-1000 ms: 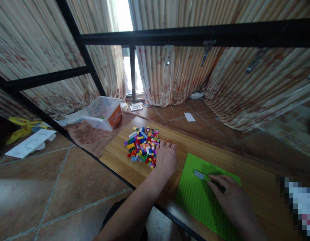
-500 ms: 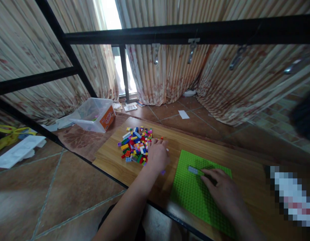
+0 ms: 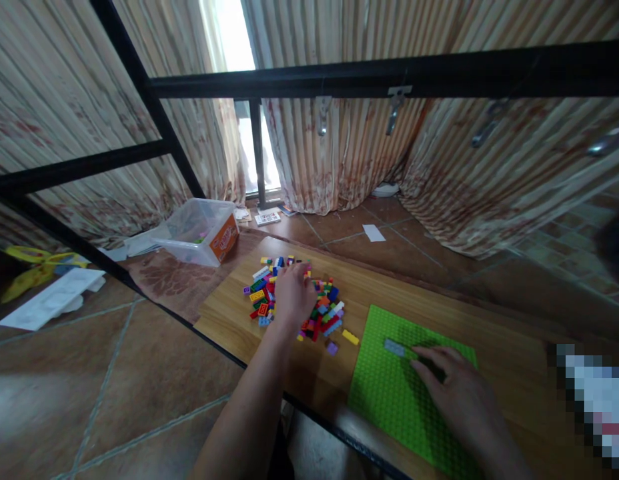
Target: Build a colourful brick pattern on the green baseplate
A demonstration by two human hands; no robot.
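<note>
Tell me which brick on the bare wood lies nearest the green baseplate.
The yellow brick lying on the wood between the pile and the green baseplate. The purple brick and the pile's bricks sit farther from that plate.

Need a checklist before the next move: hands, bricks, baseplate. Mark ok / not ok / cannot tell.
1. Left hand at the brick pile: ok.
2. Brick in left fingers: cannot tell, fingertips hidden.
3. Green baseplate lying on wooden tabletop: ok.
4. Right hand over baseplate, near grey-blue brick: ok.
5. Grey-blue brick fully pressed down: cannot tell.
6. All bricks gathered: not ok; yellow brick and purple brick lie apart.
</note>
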